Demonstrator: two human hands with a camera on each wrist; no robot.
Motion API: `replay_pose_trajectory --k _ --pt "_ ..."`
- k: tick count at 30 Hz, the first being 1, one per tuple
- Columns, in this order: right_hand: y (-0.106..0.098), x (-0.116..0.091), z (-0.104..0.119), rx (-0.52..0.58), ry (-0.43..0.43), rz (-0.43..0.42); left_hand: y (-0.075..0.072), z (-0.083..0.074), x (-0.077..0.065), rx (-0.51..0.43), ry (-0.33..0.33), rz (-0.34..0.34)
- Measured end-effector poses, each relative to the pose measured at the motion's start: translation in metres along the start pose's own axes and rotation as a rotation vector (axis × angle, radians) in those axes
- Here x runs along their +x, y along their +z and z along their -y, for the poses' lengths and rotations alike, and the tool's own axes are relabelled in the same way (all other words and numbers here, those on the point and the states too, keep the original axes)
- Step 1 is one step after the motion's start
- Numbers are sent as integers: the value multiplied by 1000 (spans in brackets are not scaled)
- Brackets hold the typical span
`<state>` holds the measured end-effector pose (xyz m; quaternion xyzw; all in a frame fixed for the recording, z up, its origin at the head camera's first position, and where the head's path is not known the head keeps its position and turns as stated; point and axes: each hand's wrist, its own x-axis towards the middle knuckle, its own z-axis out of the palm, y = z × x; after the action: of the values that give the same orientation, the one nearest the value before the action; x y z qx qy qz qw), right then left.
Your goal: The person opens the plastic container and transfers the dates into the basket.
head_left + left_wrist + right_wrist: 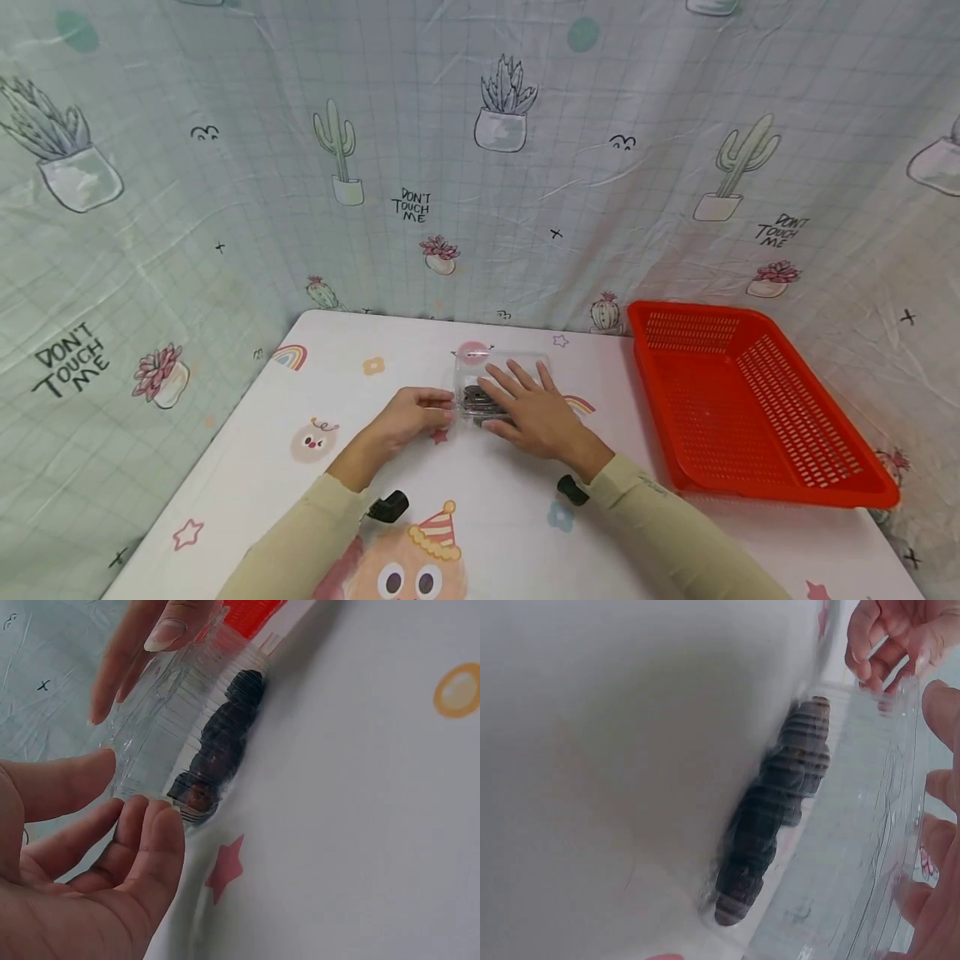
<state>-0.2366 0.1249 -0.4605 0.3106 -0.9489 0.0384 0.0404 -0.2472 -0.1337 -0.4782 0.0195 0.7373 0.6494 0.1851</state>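
A clear plastic box (501, 360) lies on the table with several dark, rounded lumps (219, 746) in a row along its near side. My left hand (408, 417) is at the box's left end, its thumb (82, 776) and bent fingers (150, 847) at either side of the rim. Across the top of the box my right hand (536, 412) lies with spread fingers, partly covering the lumps. In the right wrist view, its fingertips (939, 832) line the ridged plastic edge.
A red perforated basket (693, 400) stands at the table's right. The white table (480, 500) carries printed stars, flowers and a cartoon face. A patterned curtain (555, 183) hangs behind it. Dark straps or devices (388, 507) show by both wrists.
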Motion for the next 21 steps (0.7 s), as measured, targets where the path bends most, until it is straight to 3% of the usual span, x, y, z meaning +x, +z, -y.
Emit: replay_pose_trajectory --k 10,21 --pt "0 7 12 -7 -59 16 -2 2 0 -189 -36 59" --pt "3 14 16 29 -160 23 1 4 1 -299 -70 49"
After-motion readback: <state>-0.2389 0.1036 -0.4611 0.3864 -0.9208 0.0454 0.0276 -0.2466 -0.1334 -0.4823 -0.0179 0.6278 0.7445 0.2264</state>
